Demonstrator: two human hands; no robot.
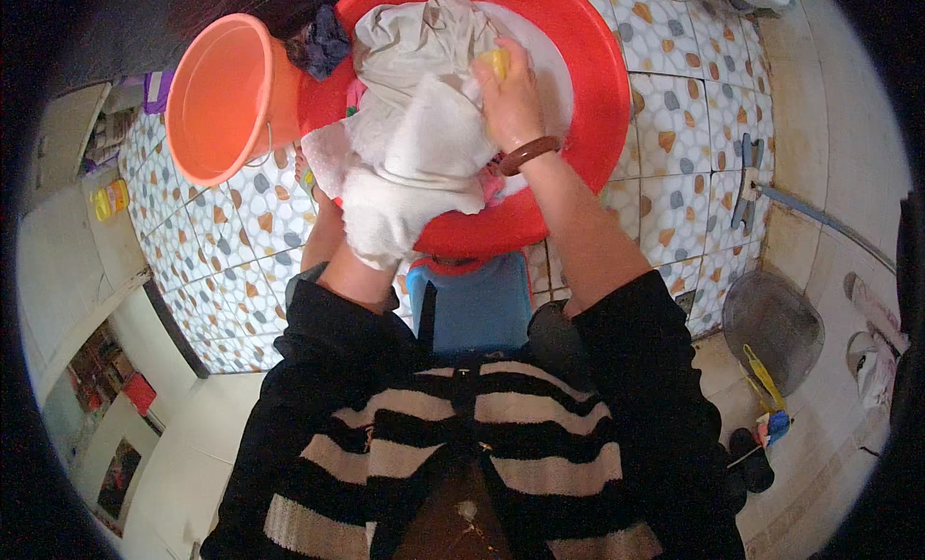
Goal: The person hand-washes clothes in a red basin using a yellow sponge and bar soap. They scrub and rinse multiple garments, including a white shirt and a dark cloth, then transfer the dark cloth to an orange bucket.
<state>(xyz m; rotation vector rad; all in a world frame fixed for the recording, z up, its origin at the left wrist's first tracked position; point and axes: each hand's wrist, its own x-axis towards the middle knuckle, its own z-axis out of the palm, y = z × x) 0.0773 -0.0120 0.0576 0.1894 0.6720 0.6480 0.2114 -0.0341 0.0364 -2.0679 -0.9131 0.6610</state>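
Note:
A large red plastic basin (603, 104) sits before me, holding wet laundry and whitish, sudsy water. My right hand (517, 101) grips a yellow bar of soap (497, 63) at the right side of the heap, and a brown bangle (530, 155) circles that wrist. A white cloth (433, 141) drapes over my left hand, hiding its fingers; only my left forearm (354, 278) shows below it. Behind the white cloth lies a bunched light-grey garment (419, 43). Bits of pink fabric (493, 183) peek out underneath.
An orange bucket (217, 101) with a wire handle stands left of the basin. Dark cloth (325, 43) lies between them. A blue plastic stool (473, 303) is between my legs. On the pebble-patterned tile floor (668, 126) at right rests a grey mop-like head (748, 180) with a long handle.

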